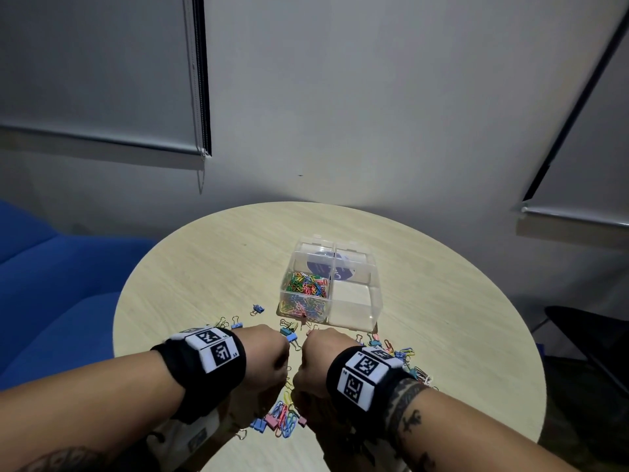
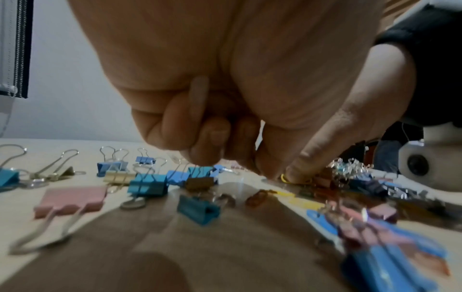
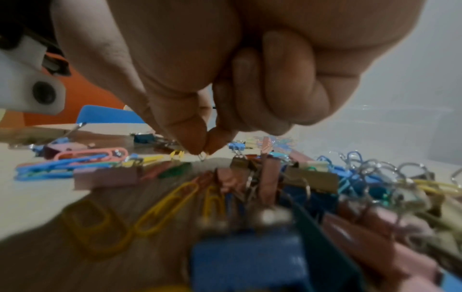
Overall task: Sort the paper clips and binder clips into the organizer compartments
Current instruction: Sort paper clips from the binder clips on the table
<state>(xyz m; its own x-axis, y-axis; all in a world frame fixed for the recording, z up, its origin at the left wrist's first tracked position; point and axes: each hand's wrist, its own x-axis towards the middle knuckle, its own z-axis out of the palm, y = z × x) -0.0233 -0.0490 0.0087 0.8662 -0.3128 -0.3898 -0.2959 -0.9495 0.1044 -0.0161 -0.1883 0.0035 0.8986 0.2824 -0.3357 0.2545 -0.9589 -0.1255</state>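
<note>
A clear four-part organizer [image 1: 374,301] stands mid-table; its near-left compartment holds coloured paper clips [image 1: 306,284], and the near-right one looks empty. Loose binder clips and paper clips [image 1: 282,420] lie scattered in front of it. My left hand [image 1: 272,349] hovers low over them with its fingers curled; in the left wrist view, the left hand [image 2: 275,173] pinches a yellow paper clip [image 2: 283,177] on the table. My right hand [image 1: 313,349] is beside it. In the right wrist view, the right hand's [image 3: 202,150] thumb and forefinger pinch a small silver wire clip [image 3: 203,156].
The round wooden table [image 1: 204,267] has a blue sofa [image 1: 51,284] to its left and a dark chair [image 1: 585,335] to its right. A teal binder clip [image 2: 147,186] and a pink one [image 2: 72,199] lie left of my left hand. Yellow paper clips [image 3: 165,205] lie under my right wrist.
</note>
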